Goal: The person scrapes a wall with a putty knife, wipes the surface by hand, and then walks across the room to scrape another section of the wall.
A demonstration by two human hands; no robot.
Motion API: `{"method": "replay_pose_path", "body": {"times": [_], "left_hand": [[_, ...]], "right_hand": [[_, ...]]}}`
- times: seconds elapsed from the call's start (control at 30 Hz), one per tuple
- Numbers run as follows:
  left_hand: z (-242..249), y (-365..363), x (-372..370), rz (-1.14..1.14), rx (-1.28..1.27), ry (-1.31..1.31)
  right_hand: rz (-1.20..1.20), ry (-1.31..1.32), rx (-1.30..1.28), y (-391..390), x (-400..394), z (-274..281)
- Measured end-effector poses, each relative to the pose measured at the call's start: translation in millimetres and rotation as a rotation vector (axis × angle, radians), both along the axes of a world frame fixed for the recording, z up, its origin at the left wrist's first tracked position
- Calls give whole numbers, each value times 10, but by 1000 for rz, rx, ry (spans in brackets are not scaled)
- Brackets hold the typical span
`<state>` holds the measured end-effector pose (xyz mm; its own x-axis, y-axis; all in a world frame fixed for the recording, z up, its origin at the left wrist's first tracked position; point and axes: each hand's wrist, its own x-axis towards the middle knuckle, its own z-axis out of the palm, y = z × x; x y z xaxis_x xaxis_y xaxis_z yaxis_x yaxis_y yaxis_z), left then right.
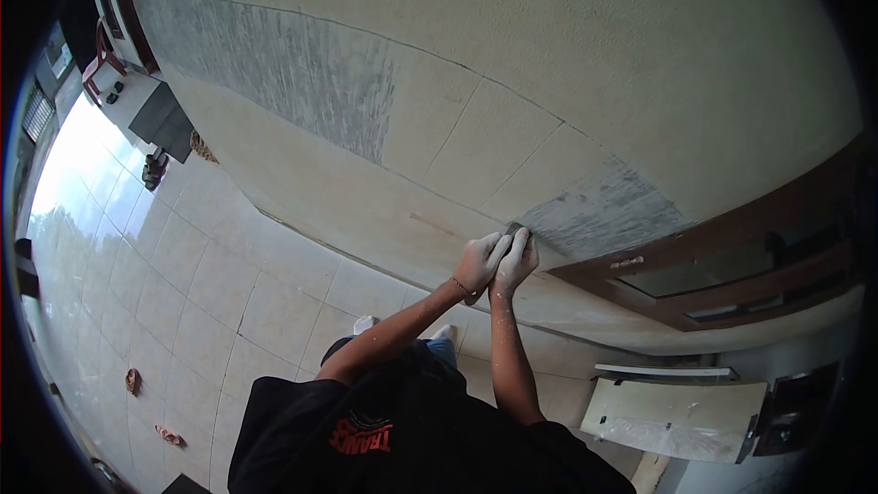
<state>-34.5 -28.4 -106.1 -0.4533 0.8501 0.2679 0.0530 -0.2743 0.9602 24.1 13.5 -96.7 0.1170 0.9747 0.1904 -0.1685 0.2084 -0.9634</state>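
Both my hands are together at the wall point(338, 165), wrapped around a dark-tipped hand tool point(513, 228). My left hand point(481, 261) and my right hand point(518, 261) are closed and coated in white dust. Most of the tool is hidden by my fingers, so its exact kind does not show. Its dark end touches the wall at the lower left corner of a rough grey scraped patch point(599, 210). Up and to the left is a larger scraped patch point(293, 64), bounded by a scored line. Smooth cream panels marked by thin lines lie between the two patches.
A brown wooden door point(722, 265) with a handle stands at the right. Glossy tiles cover the floor point(265, 302), with sandals point(169, 436) at lower left. A pale plastic-covered panel point(672, 416) is at lower right. A red chair point(102, 69) stands far left.
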Motion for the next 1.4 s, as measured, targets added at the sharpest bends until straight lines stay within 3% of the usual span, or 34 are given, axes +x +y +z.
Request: {"method": "replay_pose_path", "body": {"times": [0.17,0.27,0.37,0.47,0.57,0.67,0.77,0.8,0.97,1.0,1.03,1.13,1.2,1.3,1.4], "left_hand": [[280,-9,39,6,19,-122],[57,34,18,-16,-26,-33],[153,76,-11,6,43,-15],[352,-1,-46,-22,7,-26],[180,56,-47,-8,-6,38],[167,31,-22,9,67,8],[591,44,-95,-6,71,-20],[660,30,-84,-23,76,-36],[180,36,-34,-19,-18,11],[220,54,-42,0,12,21],[331,60,-57,18,39,31],[748,57,-124,-8,51,32],[847,54,-125,-27,61,13],[405,53,-57,5,40,26],[319,56,-103,49,19,170]], "right_hand": [[17,-52,-23,-10,59,189],[-35,-63,16,22,23,83],[-41,-41,37,22,-21,98],[-5,14,11,-64,-83,490],[-12,6,40,63,13,69],[-85,-34,53,56,-70,150],[-68,10,45,-58,-117,670],[-71,-21,36,-89,-65,606],[-132,-138,66,6,-25,216],[-158,-201,75,23,-25,163],[-118,-61,64,-45,-91,359],[-48,29,33,-53,-111,881],[-75,27,34,-11,-52,789],[-115,-10,76,18,-97,378],[-61,56,-35,-43,-100,449]]}}
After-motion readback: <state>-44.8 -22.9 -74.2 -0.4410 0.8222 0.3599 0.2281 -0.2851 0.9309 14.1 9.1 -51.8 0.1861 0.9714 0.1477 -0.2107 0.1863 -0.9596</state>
